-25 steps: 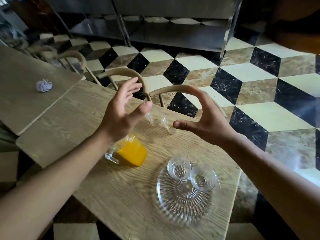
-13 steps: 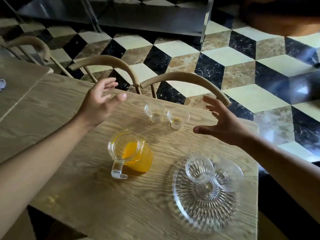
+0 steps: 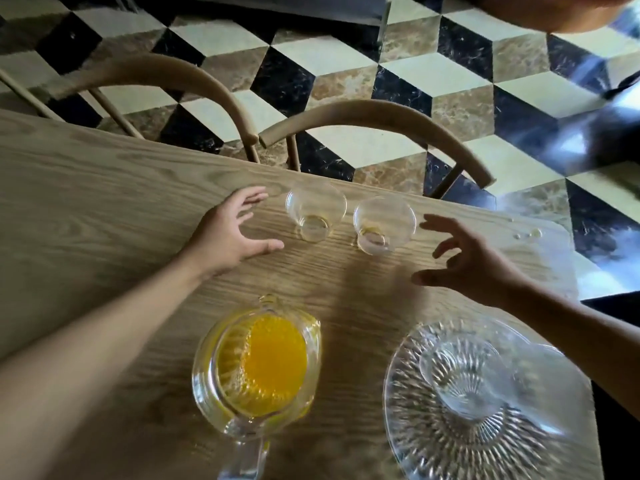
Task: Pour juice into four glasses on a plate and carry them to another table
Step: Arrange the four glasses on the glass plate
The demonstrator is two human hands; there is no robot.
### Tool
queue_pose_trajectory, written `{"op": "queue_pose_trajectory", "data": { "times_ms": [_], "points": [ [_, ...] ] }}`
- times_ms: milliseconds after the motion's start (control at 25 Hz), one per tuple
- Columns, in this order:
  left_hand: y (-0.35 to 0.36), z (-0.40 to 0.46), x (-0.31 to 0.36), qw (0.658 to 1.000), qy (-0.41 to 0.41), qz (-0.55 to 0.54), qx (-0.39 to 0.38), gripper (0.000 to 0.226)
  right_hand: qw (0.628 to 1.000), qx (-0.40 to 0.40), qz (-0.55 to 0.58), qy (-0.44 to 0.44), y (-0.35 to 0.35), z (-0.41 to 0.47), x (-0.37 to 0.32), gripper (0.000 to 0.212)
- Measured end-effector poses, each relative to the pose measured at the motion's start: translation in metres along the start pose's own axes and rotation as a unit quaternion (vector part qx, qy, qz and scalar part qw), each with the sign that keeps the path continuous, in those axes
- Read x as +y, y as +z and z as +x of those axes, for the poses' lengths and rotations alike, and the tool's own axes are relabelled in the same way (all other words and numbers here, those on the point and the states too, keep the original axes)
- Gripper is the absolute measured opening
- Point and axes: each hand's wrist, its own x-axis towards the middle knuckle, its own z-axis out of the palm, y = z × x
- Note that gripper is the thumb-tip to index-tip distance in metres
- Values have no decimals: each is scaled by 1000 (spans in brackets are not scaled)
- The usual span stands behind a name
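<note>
Taking the jug (image 3: 258, 367) as the landmark, near edge of the wooden table (image 3: 86, 202), juice inside, handle toward you. You are holding your left hand (image 3: 231, 233) beyond the jug and a bit left, fingers spread, gripping nothing, thumb reaching toward the left glass (image 3: 314, 212). That glass is sitting beyond the jug, empty, close beside your fingertips but apart. Right of it, just beside, the right glass (image 3: 383, 225) is standing empty too, farther right of the jug. Your right hand (image 3: 464, 261) is hovering beyond-right of the jug, fingers splayed and slightly curled, holding nothing, near the right glass but not touching. The glass plate (image 3: 433, 441) is lying directly right of the jug; one glass on the plate (image 3: 465, 379) is showing clearly, a second one beside it is blurred and partly hidden by your forearm. Progress judgement: early. Two glasses seem loaded, two still to move onto the plate, no juice poured, carrying not started. You are likely going for both loose glasses at once.
</note>
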Motion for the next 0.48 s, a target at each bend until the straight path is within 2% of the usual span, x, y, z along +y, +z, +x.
{"op": "queue_pose_trajectory", "data": {
  "times_ms": [160,320,480],
  "points": [
    [27,18,-5,1000,14,0,-11,104,1000,4,7,-6,20,23,4,89],
    [38,31,-3,999,29,-2,-31,104,1000,8,24,4,28,36,6,96],
    [47,28,3,998,33,-35,-43,106,998,4,52,-31,34,41,2,99]
  ]
}}
